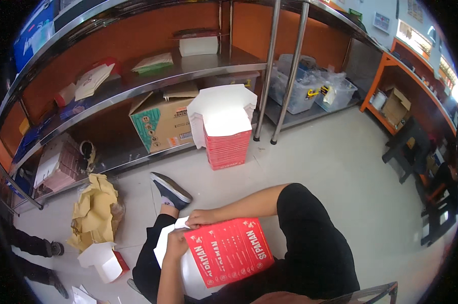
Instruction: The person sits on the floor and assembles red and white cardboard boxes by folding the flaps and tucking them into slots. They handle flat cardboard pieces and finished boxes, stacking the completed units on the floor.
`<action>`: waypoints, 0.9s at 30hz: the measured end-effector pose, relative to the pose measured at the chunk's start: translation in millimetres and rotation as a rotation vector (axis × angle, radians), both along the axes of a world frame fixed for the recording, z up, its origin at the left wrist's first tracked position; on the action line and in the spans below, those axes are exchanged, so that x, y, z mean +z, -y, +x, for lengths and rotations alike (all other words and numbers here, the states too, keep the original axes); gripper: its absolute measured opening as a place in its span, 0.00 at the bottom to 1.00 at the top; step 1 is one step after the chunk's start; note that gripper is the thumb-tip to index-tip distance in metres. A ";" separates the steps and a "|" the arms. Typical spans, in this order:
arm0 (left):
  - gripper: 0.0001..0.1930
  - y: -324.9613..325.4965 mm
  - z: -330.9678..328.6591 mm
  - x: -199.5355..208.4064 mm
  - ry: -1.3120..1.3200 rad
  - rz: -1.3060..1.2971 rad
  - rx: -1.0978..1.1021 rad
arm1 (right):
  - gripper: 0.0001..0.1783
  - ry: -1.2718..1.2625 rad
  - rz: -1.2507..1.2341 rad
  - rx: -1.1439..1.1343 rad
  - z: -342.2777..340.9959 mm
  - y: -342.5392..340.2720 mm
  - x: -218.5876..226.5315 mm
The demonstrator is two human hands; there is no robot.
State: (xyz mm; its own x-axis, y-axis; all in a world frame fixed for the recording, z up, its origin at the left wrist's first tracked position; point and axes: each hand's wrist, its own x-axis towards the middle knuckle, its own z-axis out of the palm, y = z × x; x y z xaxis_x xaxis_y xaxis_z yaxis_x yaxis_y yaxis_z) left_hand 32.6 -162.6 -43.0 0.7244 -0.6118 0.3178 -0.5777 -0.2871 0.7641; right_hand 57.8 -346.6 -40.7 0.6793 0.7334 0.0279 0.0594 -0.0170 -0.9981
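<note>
A red and white cardboard box [230,252], partly folded, lies across my lap with its printed red panel facing up. My left hand [176,245] is closed on its left end, fingers curled at the edge of the red panel. Just beyond it, my right hand [201,218] is closed on the white flap at the same end. The fingertips of both hands are partly hidden. On the floor ahead stands a tall stack of red cardboard boxes [229,150], with white flaps spread open on top.
Steel shelving [208,69] runs along the far side, with a brown carton [160,124] and clear plastic bins [289,93]. To the left lie crumpled brown paper [94,213] and an open white-and-red box [104,262]. Another person's shoes [56,248] show at far left; dark stools [409,149] stand right.
</note>
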 end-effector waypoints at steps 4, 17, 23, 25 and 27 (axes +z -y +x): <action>0.06 1.8 1.2 5.8 -0.050 -0.040 -0.022 | 0.27 -0.021 0.050 -0.005 1.6 2.1 -0.6; 0.07 1.1 6.9 10.4 0.047 -0.069 -0.108 | 0.25 0.085 -0.128 -0.149 -10.4 -4.0 14.5; 0.10 15.5 1.7 10.6 -0.024 -0.016 -0.087 | 0.24 0.053 -0.234 -0.270 -13.9 4.4 14.4; 0.11 15.3 2.9 2.0 -0.037 -0.048 -0.024 | 0.24 0.082 -0.204 -0.269 -9.4 5.0 18.4; 0.11 13.5 -4.5 -7.8 -0.046 -0.100 0.080 | 0.23 0.113 -0.157 -0.258 -9.1 1.0 14.2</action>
